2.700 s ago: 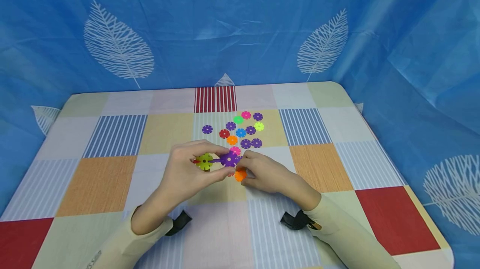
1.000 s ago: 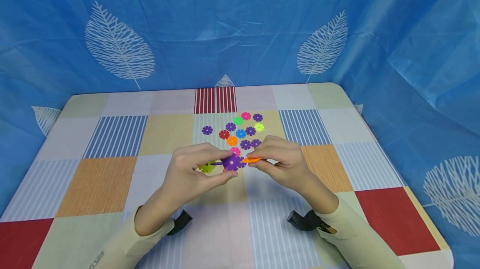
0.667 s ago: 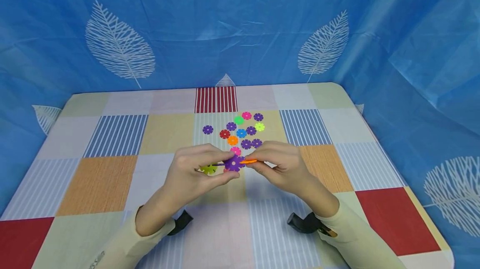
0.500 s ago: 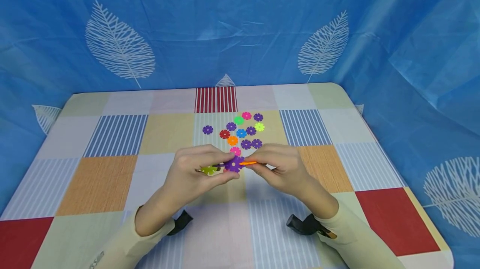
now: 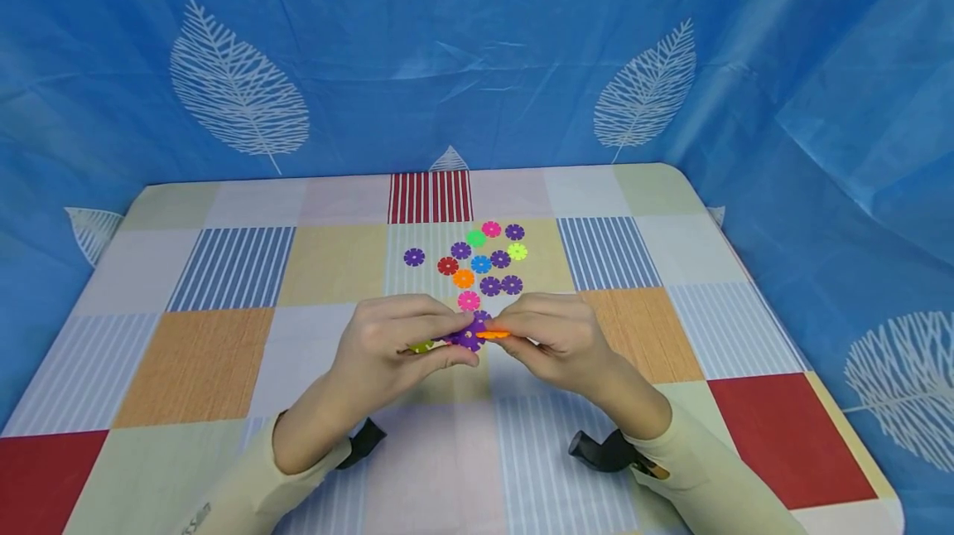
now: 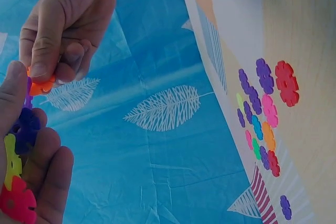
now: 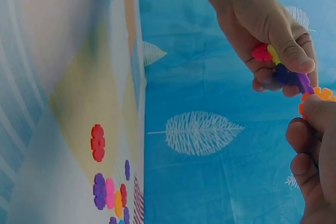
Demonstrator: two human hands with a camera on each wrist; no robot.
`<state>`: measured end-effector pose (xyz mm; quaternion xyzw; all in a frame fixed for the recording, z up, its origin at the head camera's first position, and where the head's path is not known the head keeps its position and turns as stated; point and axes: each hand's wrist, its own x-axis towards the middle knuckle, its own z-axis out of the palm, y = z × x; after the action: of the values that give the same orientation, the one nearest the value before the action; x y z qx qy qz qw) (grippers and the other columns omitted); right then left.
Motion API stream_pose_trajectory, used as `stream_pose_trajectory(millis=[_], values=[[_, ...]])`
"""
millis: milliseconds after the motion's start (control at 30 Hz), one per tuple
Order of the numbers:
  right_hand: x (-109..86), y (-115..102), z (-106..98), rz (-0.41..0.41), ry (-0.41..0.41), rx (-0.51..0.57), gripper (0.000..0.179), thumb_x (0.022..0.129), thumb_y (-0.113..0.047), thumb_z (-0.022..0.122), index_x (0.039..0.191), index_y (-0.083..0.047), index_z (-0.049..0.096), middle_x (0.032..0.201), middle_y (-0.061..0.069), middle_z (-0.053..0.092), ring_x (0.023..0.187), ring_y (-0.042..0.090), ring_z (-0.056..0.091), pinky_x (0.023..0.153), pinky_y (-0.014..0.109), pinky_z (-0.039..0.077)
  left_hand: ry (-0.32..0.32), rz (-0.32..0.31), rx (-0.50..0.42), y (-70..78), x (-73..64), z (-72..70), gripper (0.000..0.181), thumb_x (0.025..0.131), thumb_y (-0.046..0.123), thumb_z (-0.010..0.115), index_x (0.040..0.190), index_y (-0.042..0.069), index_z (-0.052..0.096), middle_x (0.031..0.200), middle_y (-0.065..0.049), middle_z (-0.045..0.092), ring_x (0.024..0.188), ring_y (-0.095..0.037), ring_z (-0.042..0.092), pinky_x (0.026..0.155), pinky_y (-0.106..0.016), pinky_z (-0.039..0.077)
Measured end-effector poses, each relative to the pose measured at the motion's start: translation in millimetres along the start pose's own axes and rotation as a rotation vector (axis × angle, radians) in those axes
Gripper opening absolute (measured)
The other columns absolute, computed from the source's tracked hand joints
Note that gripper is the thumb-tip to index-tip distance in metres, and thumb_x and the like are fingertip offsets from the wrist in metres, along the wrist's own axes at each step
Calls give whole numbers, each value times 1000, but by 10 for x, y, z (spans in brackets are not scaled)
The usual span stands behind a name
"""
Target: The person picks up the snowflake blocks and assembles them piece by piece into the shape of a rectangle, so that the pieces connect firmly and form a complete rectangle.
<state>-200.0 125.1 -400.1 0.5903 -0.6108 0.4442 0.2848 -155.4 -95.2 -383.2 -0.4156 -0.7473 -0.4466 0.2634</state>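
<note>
My left hand (image 5: pixel 395 340) holds a short chain of interlocked snowflake discs. In the left wrist view the chain runs from a red disc (image 6: pixel 18 200) through a yellow-green disc (image 6: pixel 11 163) to a dark purple disc (image 6: pixel 25 129). A brighter purple disc (image 7: pixel 304 82) forms its end, seen edge-on in the right wrist view between left thumb and fingers. Thumb and fingertips of my right hand (image 5: pixel 559 336) pinch an orange disc (image 5: pixel 493 334), its edge right at that purple disc. Left fingers hide part of the chain in the head view.
Loose snowflake discs lie on the patchwork-covered table beyond the hands, among them an orange disc (image 5: pixel 464 278), a blue disc (image 5: pixel 480 264) and a pink disc (image 5: pixel 469 301). A lone purple disc (image 5: pixel 414 257) lies to their left. Blue leaf-print curtain (image 5: pixel 462 55) hangs behind the table.
My right hand has lifted the orange disc and brought it edge-first against the chain's purple end disc. Both hands have since dipped slightly towards me, and the purple disc has tilted.
</note>
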Motion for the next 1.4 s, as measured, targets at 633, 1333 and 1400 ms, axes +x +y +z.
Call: stream_pose_trajectory(millis=[633, 1333, 1400], values=[[-76, 21, 65, 80, -17, -4, 15, 93, -12, 66, 91, 2, 73, 83, 8, 72, 71, 16, 68, 66, 23, 56, -116, -43, 148, 67, 37, -28, 28, 77, 18, 84, 101, 7, 76, 100, -2, 72, 93, -14, 69, 78, -29, 56], [-353, 336, -45, 671, -522, -100, 21, 89, -10, 70, 109, -12, 70, 103, -2, 66, 89, 12, 59, 76, 29, 53, -121, -162, 140, -21, 5, -73, 20, 74, 8, 85, 92, 9, 76, 90, 4, 72, 81, -7, 67, 73, -20, 55], [-385, 358, 3, 697, -643, -142, 23, 90, -14, 71, 112, -12, 70, 106, -1, 65, 96, 14, 58, 84, 30, 52, -122, -168, 149, -25, -1, -76, 19, 75, 8, 85, 92, 10, 76, 90, 4, 72, 80, -7, 67, 72, -20, 55]])
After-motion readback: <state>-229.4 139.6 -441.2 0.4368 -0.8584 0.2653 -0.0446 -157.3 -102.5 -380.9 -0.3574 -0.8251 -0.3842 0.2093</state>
